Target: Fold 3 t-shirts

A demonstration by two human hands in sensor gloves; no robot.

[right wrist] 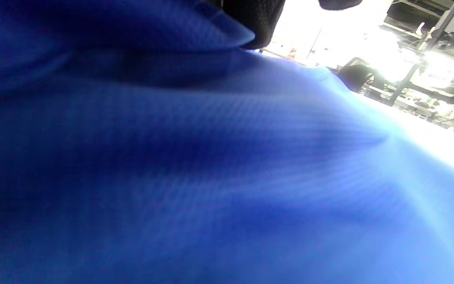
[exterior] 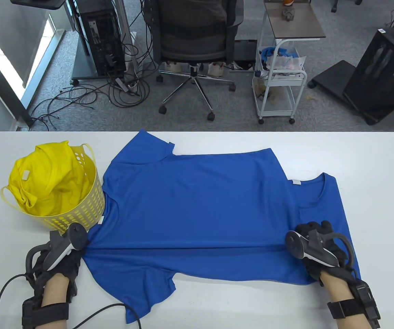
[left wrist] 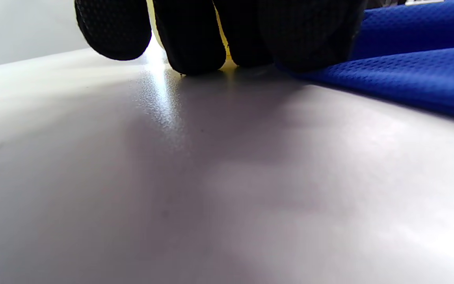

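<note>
Blue t-shirt lies flat, long axis left-right, stretched between both hands
Left hand pinches the hem end beside the yellow basket; right hand grips the collar end, fabric bunched under its fingers; a taut crease joins the grips, the near strip ready to fold over

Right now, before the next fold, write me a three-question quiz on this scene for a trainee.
1. True or false: the yellow basket stands right of the blue t-shirt.
2. What fills the basket? A) yellow cloth B) towels C) nothing
3. Fill in: the left hand and right hand both grip the ____ t-shirt on the white table.

Key: 1 false; 2 A; 3 blue.
</note>
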